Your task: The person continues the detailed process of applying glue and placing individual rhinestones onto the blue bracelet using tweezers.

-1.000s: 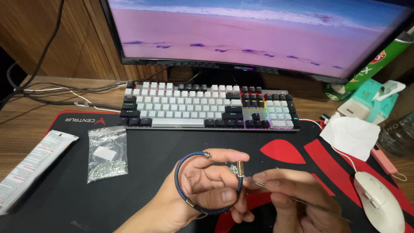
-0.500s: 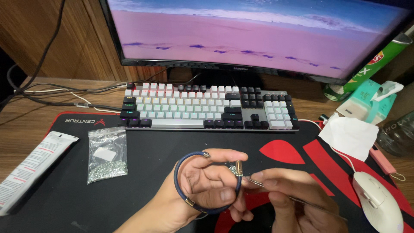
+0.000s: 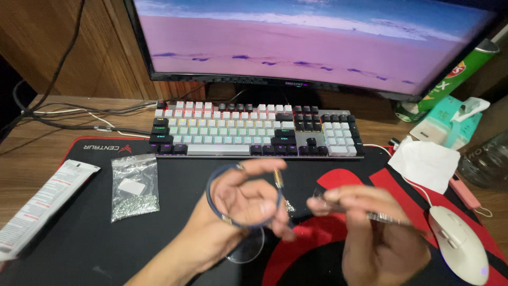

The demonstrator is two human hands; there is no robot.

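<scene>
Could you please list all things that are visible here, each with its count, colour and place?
monitor: one, pink screen, back
keyboard: one, white, grey and black, under the monitor
desk mat: one, black and red, on the wooden desk
plastic bag: one, clear, left on the mat
paper strip: one, white, far left
mouse: one, white, right
tissue: one, white, right
cables: several, dark and white, back left
cord loop: one, dark blue, in the left hand
left hand: centre
right hand: holding a thin tool, blurred

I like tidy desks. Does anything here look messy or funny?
A little: the white crumpled tissue lies loose beside the black-and-white keyboard, and grey cables tangle on the wooden desk. Nothing looks spilled or broken.
</scene>
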